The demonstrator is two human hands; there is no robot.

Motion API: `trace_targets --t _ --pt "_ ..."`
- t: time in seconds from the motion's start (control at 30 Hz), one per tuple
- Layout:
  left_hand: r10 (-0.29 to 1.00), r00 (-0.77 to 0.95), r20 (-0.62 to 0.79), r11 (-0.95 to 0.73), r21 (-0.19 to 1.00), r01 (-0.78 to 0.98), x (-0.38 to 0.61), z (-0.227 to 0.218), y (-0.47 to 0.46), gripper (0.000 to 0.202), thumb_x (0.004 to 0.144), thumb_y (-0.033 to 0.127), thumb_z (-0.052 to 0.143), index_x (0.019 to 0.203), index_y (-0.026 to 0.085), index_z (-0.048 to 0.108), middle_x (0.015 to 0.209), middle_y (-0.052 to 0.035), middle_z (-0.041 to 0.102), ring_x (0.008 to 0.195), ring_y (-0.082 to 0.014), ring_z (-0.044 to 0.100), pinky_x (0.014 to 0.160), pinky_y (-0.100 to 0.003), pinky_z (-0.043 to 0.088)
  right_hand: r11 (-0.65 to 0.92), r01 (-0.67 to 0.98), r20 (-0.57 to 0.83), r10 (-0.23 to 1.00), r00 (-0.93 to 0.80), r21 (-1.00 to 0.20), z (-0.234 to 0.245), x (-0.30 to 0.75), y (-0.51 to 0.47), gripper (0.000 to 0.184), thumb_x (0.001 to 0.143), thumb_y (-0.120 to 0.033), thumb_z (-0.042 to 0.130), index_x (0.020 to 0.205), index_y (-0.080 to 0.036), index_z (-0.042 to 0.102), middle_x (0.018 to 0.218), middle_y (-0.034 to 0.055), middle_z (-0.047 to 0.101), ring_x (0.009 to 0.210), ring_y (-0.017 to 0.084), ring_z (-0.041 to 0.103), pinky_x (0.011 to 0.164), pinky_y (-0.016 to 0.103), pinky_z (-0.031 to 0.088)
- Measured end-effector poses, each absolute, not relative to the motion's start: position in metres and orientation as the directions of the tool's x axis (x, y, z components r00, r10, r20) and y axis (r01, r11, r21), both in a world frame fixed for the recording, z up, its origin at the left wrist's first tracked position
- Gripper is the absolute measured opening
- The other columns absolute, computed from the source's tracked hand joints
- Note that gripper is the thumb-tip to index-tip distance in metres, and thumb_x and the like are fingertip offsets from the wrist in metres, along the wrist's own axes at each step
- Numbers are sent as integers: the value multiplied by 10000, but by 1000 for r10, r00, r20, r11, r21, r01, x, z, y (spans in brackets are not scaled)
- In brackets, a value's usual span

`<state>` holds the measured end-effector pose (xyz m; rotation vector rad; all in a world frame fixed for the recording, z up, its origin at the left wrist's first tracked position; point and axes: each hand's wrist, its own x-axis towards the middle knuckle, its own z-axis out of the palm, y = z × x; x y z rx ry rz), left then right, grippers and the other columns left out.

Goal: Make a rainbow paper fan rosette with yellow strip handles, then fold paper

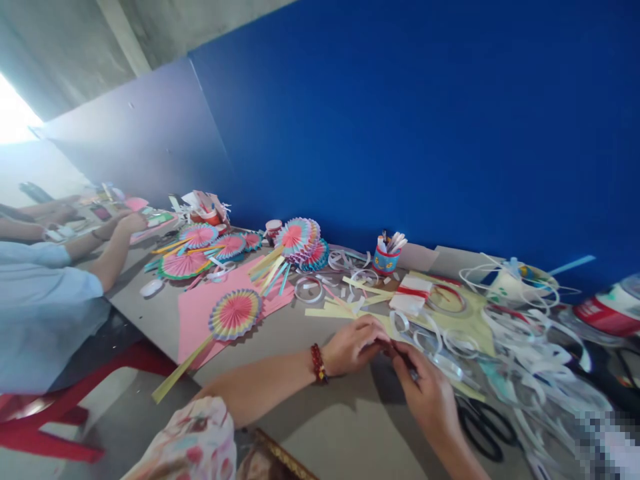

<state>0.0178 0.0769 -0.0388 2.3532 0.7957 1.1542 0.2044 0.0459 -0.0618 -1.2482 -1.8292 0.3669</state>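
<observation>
My left hand (353, 347), with a red bead bracelet (318, 364) at its wrist, reaches in over the grey table with its fingers bent. My right hand (423, 380) meets it, fingertips pinched together close to the left ones. Whatever sits between the fingers is hidden or too small to name. Pale yellow paper strips (325, 312) lie just beyond the left hand. To the right of the right hand are black-handled scissors (485, 430) and curls of white strip (533, 357). A pleated paper fan (235, 313) on a yellow stick rests on pink paper (193, 320) at the left.
More pleated fans (297, 240) are piled along the blue partition (400, 120). A blue and red pen cup (386, 259) stands upright by it. At the far right is a jar with a red label (607, 310). Co-workers' arms (113, 250) rest on the table's left end, beside a red stool (60, 413).
</observation>
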Motion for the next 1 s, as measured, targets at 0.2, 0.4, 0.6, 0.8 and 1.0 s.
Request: trace_targets --t 0.2,0.4,0.6,0.8,1.0 --pt "629 564 535 -763 563 317 16 -38 76 197 1003 290 399 1025 174 558 1045 -122 618 1028 -191 585 902 -311 508 401 552 393 909 -140 -731 -52 204 42 245 906 -396 499 845 -210 647 777 53 726 681 218 675 642 305 535" --pt "593 554 584 -798 521 305 15 -34 76 212 1007 292 407 995 162 574 1005 -117 637 971 -183 597 875 -293 511 358 481 355 929 -102 -800 -49 200 40 291 910 -428 509 945 -186 668 852 82 744 730 223 693 670 298 560" --pt "648 497 578 -757 559 339 16 -32 80 243 1004 294 402 936 147 583 906 -107 655 862 -180 603 796 -291 515 375 502 370 922 -115 -779 -49 197 40 303 913 -424 516 1037 -189 662 963 103 753 823 238 718 730 327 585" --pt "637 527 563 -760 571 309 15 -35 81 287 1017 336 376 949 147 580 874 -99 667 820 -167 612 775 -278 517 402 612 404 903 -143 -681 -52 202 40 273 934 -415 475 933 -211 656 854 80 747 731 233 711 660 321 563" --pt "647 541 537 -747 590 307 14 -40 83 308 1017 355 386 975 148 610 913 -109 685 863 -177 633 801 -292 523 411 605 400 902 -163 -681 -46 199 39 329 955 -475 448 829 -223 618 736 58 713 634 215 680 582 288 520"
